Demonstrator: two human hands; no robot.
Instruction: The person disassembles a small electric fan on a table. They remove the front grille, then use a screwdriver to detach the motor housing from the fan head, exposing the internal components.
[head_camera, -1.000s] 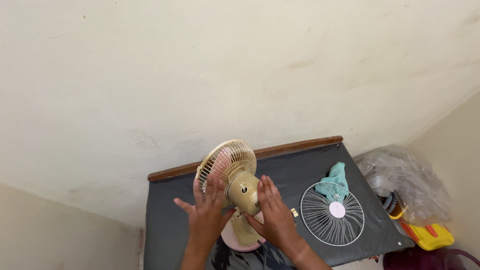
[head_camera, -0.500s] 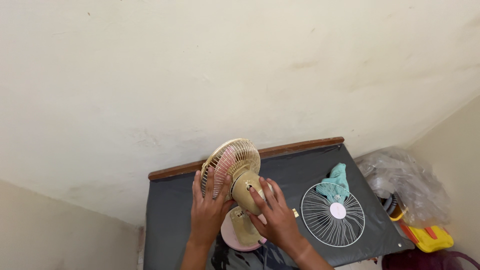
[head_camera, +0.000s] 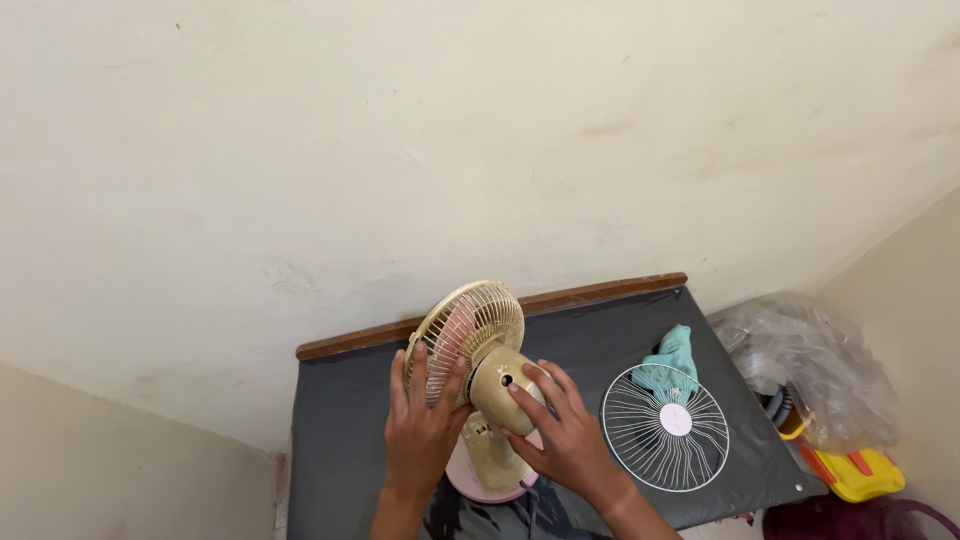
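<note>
We observe a small beige plastic table fan (head_camera: 480, 385) standing upright on its round pink base (head_camera: 470, 478), near the front edge of a dark grey table top (head_camera: 340, 420). Our left hand (head_camera: 422, 432) lies flat against the rear of the fan's beige wire grille (head_camera: 468, 322), fingers extended and slightly spread, fingertips reaching onto the wires. Our right hand (head_camera: 568, 432) sits just to the right of the fan's rounded beige motor housing (head_camera: 505, 388), fingers curved over its side and touching it; it cups the housing rather than pinching it. The fan thus stands between the two hands, with the grille above the left hand and the housing beside the right.

To the right of the right hand, apart from it, a detached round white wire guard (head_camera: 665, 427) lies flat on the table. A crumpled teal cloth (head_camera: 672, 356) rests at its far edge, touching it
</note>
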